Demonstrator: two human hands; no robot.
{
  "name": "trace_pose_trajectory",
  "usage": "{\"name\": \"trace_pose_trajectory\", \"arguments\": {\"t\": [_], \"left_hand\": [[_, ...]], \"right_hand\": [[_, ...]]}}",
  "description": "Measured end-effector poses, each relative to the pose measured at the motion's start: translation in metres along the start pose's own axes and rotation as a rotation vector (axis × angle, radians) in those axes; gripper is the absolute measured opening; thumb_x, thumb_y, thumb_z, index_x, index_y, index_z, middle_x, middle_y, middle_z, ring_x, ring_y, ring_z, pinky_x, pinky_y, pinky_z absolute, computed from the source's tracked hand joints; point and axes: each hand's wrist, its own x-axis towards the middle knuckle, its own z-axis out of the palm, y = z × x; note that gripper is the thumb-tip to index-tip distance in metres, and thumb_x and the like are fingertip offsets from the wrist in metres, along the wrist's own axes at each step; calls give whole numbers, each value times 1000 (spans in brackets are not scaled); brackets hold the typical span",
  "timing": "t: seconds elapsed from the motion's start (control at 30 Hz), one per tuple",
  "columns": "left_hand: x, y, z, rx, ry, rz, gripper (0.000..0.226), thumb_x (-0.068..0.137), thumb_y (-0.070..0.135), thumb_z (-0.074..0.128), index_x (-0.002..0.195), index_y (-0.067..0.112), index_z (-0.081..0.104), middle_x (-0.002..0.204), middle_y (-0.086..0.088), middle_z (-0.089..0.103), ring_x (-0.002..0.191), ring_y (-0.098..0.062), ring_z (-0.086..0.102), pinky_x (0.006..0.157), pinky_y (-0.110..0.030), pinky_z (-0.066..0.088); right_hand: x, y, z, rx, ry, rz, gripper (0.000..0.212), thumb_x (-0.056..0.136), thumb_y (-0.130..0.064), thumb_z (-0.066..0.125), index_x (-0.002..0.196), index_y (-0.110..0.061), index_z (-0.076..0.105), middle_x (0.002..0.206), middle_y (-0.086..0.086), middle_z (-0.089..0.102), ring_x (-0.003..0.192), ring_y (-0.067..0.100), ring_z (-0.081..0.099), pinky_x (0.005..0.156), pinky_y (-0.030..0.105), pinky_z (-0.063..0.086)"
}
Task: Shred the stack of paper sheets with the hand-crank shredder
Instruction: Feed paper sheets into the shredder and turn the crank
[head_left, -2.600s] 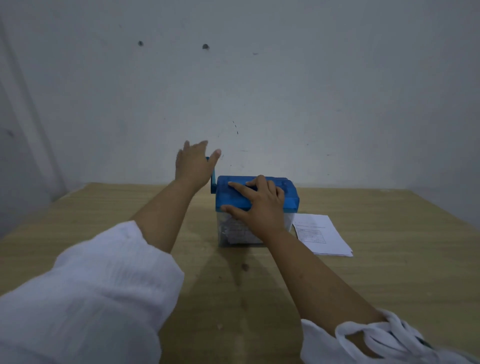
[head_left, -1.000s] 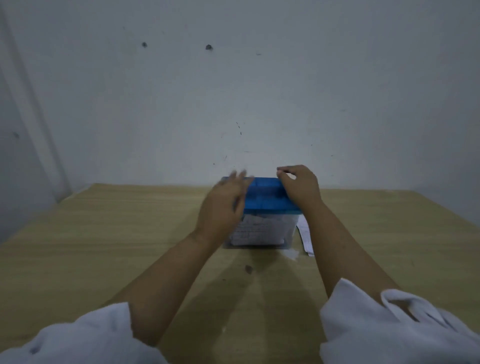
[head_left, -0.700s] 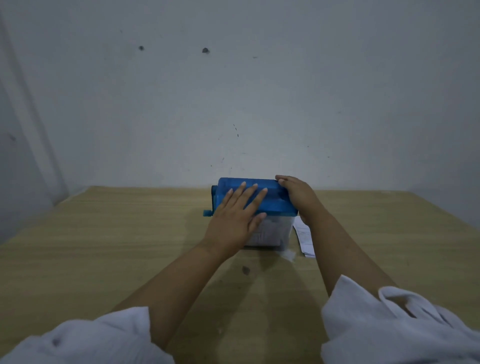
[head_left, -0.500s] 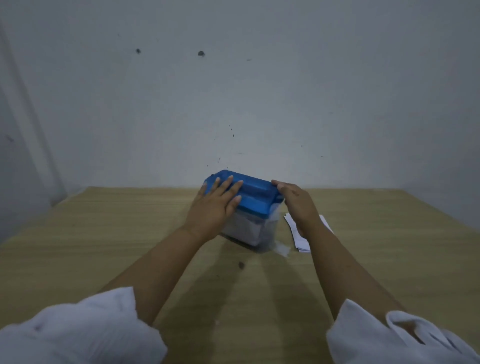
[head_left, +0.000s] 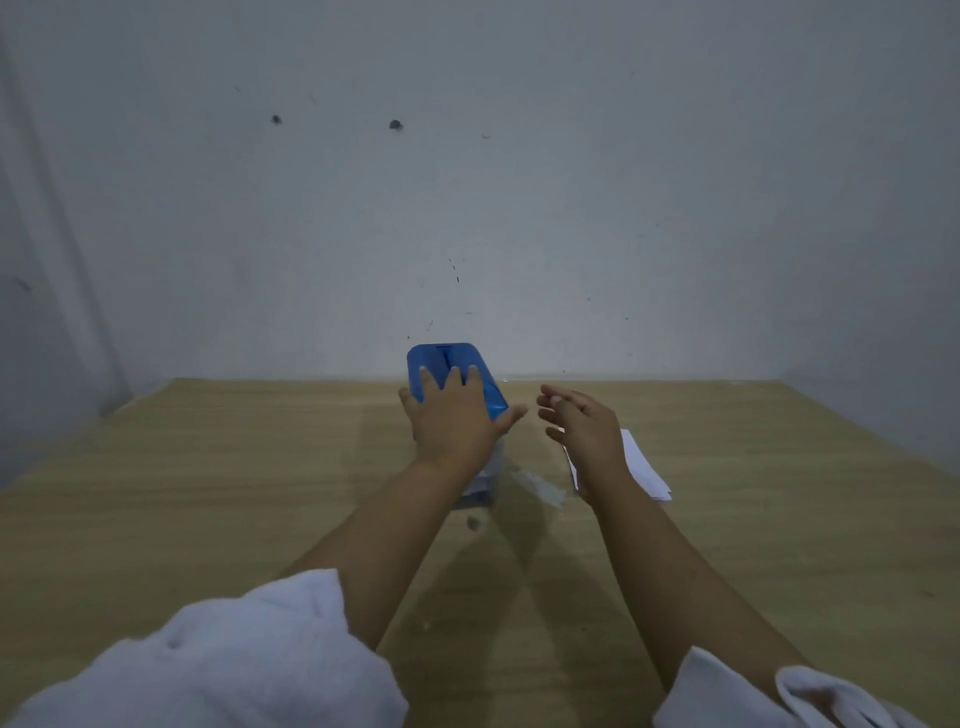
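Hand-crank shredder (head_left: 452, 364) stands on the wooden table (head_left: 208, 467) past its centre, near the wall (head_left: 519, 182). It has a glossy blue plastic lid w/ rounded corners and a dark narrow slot (head_left: 445, 353) along the top. Below it is a clear bin (head_left: 491, 478), of which only a sliver shows at 5 o'clock of the lid; pale contents inside are too blurred to read. Left hand (head_left: 449, 423) lies flat on the lid's near end, fingers straight and spread apart, thumb stuck out toward 3 o'clock – it covers approx. half the lid and most of the bin. The crank can't be made out from this angle. Right hand (head_left: 584, 426) hangs in the air at 3 o'clock of the shredder, apart from it, fingers loosely bent and separated, holding nothing. Stack of paper sheets (head_left: 641, 462) lies flat at 4 o'clock of the shredder – white, thin, square-cornered, its left part hidden behind the right wrist; any print is illegible. A pale crumpled scrap (head_left: 540, 486) sits between bin and stack; material unclear. Small dark spot (head_left: 473, 523) on the tabletop at 6 o'clock of the bin. Table is matte, light wood grain. White soft sleeves (head_left: 208, 660) are bunched at both forearms, cut off by the bottom edge. Wall is dull grey w/ two dark marks (head_left: 396, 124).
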Motion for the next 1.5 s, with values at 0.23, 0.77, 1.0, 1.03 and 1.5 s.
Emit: {"name": "trace_pose_trajectory", "arguments": {"t": [0.23, 0.77, 1.0, 1.03, 1.5], "left_hand": [[5, -36, -9, -277, -7, 289, 64, 88, 47, 54, 145, 25, 34, 151, 6, 33, 144, -17, 16, 117, -46, 9], [23, -92, 5, -145, 76, 202, 45, 101, 39, 29, 147, 37, 23, 157, 10, 17, 146, -15, 6, 116, -43, -5], [4, -46, 28, -74, 250, 111, 65, 98, 51, 14, 150, 12, 16, 158, -2, 13, 146, -19, -3, 116, -39, -8], [-1, -38, 35, -175, 289, 192, 69, 95, 52, 12, 150, 11, 18, 157, -2, 15, 146, -17, -2, 116, -36, -7], [-9, 68, 120, -349, -295, 419, 62, 98, 48, 33, 151, 23, 13, 159, 3, 4, 146, -13, 7, 116, -29, 8]], "right_hand": [[22, -12, -3, -443, 9, -410, 28, 97, -12, 46, 120, -10, 62, 123, 7, 56, 111, 14, 52, 96, 21, 38], [26, 12, 39, -959, -211, -438, 50, 100, -40, 29, 147, -24, 25, 156, 3, 14, 144, 23, 7, 115, 35, 18], [13, 14, 10, -855, -244, -602, 51, 99, -43, 32, 146, -23, 29, 154, -2, 26, 142, 14, 21, 111, 36, 26], [12, 17, -3, -778, -179, -624, 51, 97, -42, 34, 143, -20, 36, 148, -1, 37, 137, 14, 33, 108, 36, 30], [36, 80, -104, -1173, 244, 87, 49, 93, -45, 46, 128, -10, 49, 131, 9, 43, 121, 28, 37, 96, 36, 31]]}}
